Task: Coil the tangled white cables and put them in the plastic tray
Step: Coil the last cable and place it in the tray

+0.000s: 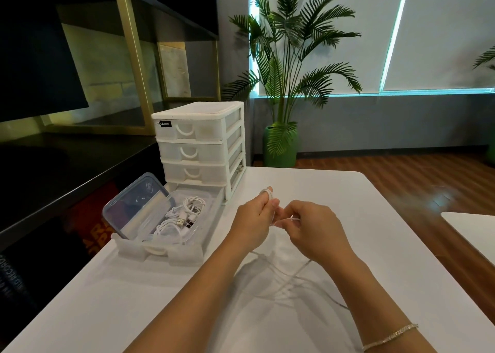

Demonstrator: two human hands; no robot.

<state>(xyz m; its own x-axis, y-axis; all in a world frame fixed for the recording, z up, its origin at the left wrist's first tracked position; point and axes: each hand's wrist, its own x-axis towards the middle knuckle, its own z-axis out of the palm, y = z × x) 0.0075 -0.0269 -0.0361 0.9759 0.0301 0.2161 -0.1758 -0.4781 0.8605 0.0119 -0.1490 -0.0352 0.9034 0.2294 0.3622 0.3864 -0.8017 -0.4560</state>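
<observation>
Both hands above white surface (160, 299). Left hand (250, 220) fingers curled around white cable (284, 275) loops; right hand (312, 225) pinches the strand. Coiled cables (184, 216) lie in plastic tray (187, 255), left.

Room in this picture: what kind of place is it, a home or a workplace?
Probably an office or lounge, though I can't be sure. A white table holds a drawer unit for small items, a potted palm stands by a blind-covered window, and the floor is wood.
</observation>
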